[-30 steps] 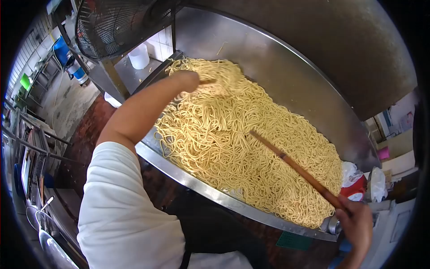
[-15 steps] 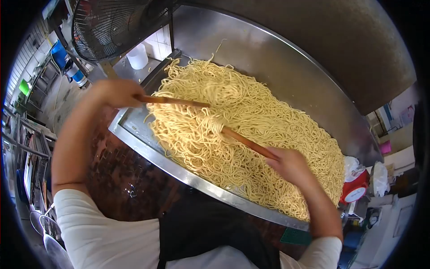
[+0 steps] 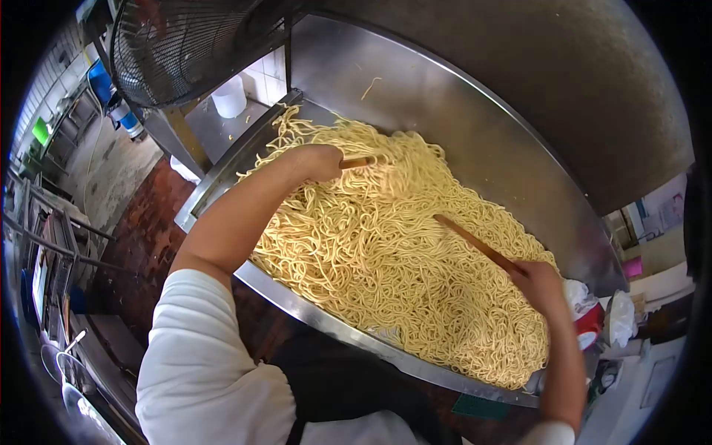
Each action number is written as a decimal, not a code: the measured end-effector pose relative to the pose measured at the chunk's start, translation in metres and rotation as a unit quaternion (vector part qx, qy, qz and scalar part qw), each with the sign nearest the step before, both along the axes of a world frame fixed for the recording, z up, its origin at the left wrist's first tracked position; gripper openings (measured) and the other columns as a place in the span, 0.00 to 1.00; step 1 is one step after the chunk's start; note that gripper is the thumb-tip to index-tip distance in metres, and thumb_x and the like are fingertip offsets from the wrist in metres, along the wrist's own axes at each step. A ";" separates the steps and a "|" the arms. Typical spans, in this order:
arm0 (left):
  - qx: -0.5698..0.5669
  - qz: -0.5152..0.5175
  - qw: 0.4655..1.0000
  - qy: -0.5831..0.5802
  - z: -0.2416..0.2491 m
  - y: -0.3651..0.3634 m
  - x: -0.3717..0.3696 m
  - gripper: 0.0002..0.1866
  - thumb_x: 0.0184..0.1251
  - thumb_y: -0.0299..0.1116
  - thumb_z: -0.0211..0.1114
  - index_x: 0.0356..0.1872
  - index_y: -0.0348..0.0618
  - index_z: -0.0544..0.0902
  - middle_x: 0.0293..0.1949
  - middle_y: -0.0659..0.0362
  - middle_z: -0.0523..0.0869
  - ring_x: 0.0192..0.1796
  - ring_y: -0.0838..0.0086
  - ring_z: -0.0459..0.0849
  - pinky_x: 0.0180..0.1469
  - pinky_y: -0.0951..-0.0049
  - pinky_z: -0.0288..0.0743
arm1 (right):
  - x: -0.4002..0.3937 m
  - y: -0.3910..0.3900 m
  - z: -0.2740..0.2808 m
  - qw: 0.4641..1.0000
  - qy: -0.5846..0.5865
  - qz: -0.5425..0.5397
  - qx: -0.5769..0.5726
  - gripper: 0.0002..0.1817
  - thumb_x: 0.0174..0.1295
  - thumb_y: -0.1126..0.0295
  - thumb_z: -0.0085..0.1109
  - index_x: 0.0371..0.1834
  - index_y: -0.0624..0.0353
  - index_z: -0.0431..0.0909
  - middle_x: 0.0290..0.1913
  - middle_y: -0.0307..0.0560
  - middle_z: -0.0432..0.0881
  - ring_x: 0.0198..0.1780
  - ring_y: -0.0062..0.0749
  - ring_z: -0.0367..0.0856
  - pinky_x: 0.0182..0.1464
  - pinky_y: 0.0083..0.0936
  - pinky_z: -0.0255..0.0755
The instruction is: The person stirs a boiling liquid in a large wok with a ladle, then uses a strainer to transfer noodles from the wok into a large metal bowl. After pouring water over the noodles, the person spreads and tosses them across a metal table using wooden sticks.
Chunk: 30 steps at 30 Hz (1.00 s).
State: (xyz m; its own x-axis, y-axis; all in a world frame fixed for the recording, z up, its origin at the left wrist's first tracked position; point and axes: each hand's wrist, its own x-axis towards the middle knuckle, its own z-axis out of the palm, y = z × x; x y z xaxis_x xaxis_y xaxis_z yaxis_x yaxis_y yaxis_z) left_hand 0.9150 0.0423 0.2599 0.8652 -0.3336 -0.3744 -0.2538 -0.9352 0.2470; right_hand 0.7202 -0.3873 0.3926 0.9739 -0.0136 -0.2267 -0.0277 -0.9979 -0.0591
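Note:
A wide heap of yellow noodles (image 3: pixel 393 274) lies in a metal tray table (image 3: pixel 326 305). My left hand (image 3: pixel 320 162) is closed around a wooden stick (image 3: pixel 357 162), over the far left part of the heap. The tip of that stick is sunk in a blurred clump of noodles. My right hand (image 3: pixel 540 285) grips a second wooden stick (image 3: pixel 478 245) over the right side. This one slants up and left, its tip bare and close to the noodle surface.
A large wire-guarded fan (image 3: pixel 196 52) stands at the upper left, with a white container (image 3: pixel 229 98) near it. Steel backing (image 3: pixel 445 119) rises behind the noodles. Plastic bags (image 3: pixel 621 317) and a red item (image 3: pixel 589 325) are at the right end. Strainers (image 3: pixel 74 371) hang lower left.
My left hand has moved right and over the heap, pushing its stick's noodles toward the back. My right hand has shifted right, and its stick has come free of the noodles wound around its tip.

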 end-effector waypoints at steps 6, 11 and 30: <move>-0.067 0.073 0.995 -0.029 0.034 0.051 -0.067 0.16 0.68 0.41 0.56 0.47 0.40 0.80 0.40 0.47 0.85 0.46 0.51 0.84 0.48 0.55 0.74 | 0.083 0.084 -0.111 0.995 -0.059 0.006 0.075 0.13 0.64 0.60 0.58 0.48 0.50 0.82 0.37 0.53 0.85 0.40 0.51 0.84 0.44 0.44 0.76; -0.071 0.077 0.991 0.083 0.090 0.155 -0.162 0.18 0.70 0.40 0.59 0.53 0.39 0.79 0.41 0.51 0.84 0.44 0.65 0.81 0.48 0.64 0.74 | -0.011 -0.001 -0.051 0.981 0.059 0.001 0.184 0.20 0.60 0.67 0.66 0.55 0.59 0.80 0.29 0.44 0.79 0.32 0.29 0.78 0.39 0.29 0.72; -0.103 0.174 0.975 -0.097 -0.048 0.073 -0.101 0.22 0.68 0.53 0.57 0.38 0.44 0.86 0.37 0.46 0.87 0.43 0.49 0.85 0.47 0.54 0.78 | -0.079 0.091 -0.191 0.901 0.174 -0.039 0.395 0.29 0.67 0.54 0.60 0.63 0.65 0.73 0.41 0.57 0.85 0.41 0.39 0.86 0.46 0.32 0.77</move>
